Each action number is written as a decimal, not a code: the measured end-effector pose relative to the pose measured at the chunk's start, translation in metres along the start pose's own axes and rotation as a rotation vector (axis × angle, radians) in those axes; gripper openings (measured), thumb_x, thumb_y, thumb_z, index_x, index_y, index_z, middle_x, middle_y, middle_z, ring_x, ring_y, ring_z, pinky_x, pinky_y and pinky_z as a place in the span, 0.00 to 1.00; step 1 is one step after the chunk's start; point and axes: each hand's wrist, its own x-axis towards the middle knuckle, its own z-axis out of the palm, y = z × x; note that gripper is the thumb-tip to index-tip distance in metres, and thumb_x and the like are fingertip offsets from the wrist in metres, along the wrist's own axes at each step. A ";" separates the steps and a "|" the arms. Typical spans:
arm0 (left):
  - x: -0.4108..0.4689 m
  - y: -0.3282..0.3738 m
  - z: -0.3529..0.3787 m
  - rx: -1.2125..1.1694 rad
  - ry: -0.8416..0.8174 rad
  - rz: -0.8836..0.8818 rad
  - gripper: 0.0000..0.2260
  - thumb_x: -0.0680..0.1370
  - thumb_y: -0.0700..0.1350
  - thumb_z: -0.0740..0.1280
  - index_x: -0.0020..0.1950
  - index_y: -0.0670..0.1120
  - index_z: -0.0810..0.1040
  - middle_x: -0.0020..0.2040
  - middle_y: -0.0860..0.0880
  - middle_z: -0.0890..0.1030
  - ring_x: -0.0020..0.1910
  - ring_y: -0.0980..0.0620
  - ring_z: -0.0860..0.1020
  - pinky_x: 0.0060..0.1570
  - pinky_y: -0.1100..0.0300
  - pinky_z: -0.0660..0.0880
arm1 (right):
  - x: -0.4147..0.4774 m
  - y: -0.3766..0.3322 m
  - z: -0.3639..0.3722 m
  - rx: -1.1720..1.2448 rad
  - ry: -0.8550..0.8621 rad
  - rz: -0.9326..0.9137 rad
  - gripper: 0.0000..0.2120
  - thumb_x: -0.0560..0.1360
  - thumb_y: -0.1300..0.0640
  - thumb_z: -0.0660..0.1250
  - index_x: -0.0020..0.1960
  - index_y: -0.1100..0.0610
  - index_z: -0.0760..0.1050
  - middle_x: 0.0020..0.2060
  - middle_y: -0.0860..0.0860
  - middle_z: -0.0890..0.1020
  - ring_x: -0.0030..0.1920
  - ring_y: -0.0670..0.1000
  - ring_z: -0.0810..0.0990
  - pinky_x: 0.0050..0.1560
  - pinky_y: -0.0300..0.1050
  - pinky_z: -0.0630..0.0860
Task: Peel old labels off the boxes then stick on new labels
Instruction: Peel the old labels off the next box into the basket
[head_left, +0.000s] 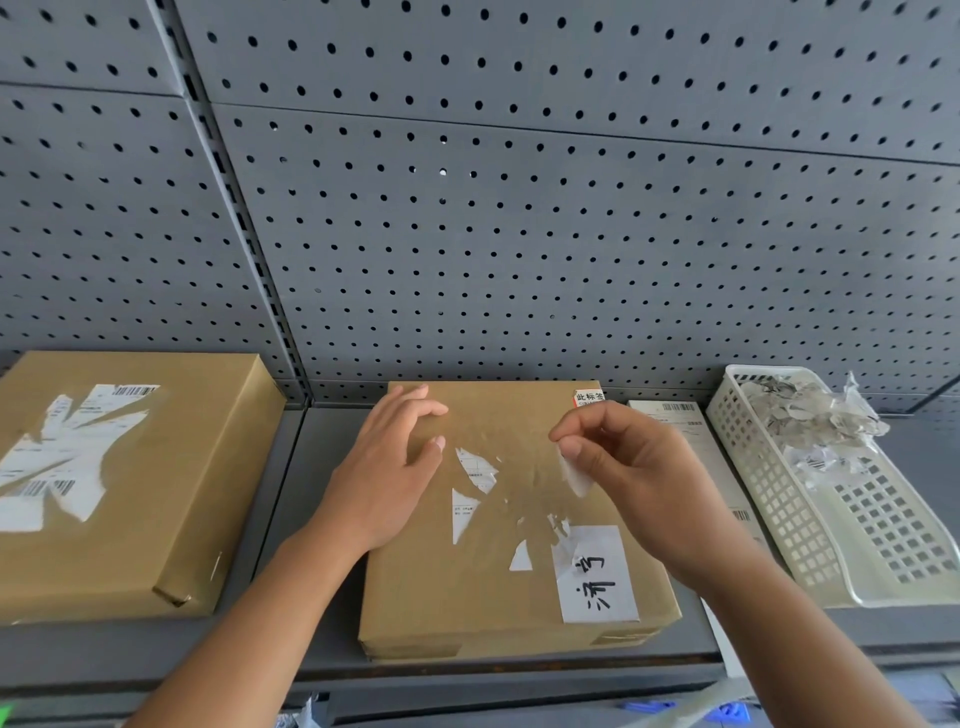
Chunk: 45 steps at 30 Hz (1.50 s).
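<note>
A flat brown cardboard box (498, 587) lies on the grey shelf in front of me. Torn white remnants of an old label (475, 475) cling to its top, and a white handwritten label (595, 574) sits near its front right corner. My left hand (387, 478) rests flat on the box's left part with the fingers straight. Above the box's right part, my right hand (628, 467) pinches a peeled white scrap of label (575, 475) between thumb and fingers.
A second brown box (208, 467) with a torn white label (67, 457) lies to the left. A white perforated basket (779, 499) holding peeled scraps stands at the right. A white label sheet (685, 421) lies between box and basket. Grey pegboard (519, 208) rises behind.
</note>
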 end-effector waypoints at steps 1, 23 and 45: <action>0.000 0.000 0.000 0.000 -0.001 -0.002 0.13 0.84 0.55 0.58 0.68 0.65 0.68 0.77 0.70 0.57 0.76 0.72 0.45 0.74 0.44 0.61 | 0.000 0.000 0.000 -0.021 -0.007 -0.002 0.06 0.79 0.60 0.69 0.46 0.51 0.81 0.34 0.42 0.80 0.37 0.45 0.77 0.43 0.34 0.72; 0.001 -0.001 0.001 0.002 0.002 0.008 0.13 0.83 0.56 0.57 0.68 0.65 0.68 0.77 0.69 0.57 0.77 0.71 0.45 0.74 0.46 0.60 | 0.000 -0.002 -0.005 0.154 -0.030 0.061 0.10 0.74 0.56 0.73 0.55 0.49 0.84 0.47 0.63 0.79 0.47 0.59 0.79 0.55 0.42 0.78; 0.001 -0.006 0.002 -0.003 0.024 0.026 0.12 0.83 0.56 0.58 0.66 0.66 0.69 0.76 0.72 0.57 0.76 0.73 0.46 0.69 0.47 0.62 | 0.002 0.004 -0.026 0.134 0.216 -0.054 0.04 0.77 0.60 0.70 0.48 0.59 0.84 0.46 0.54 0.83 0.37 0.49 0.80 0.40 0.39 0.76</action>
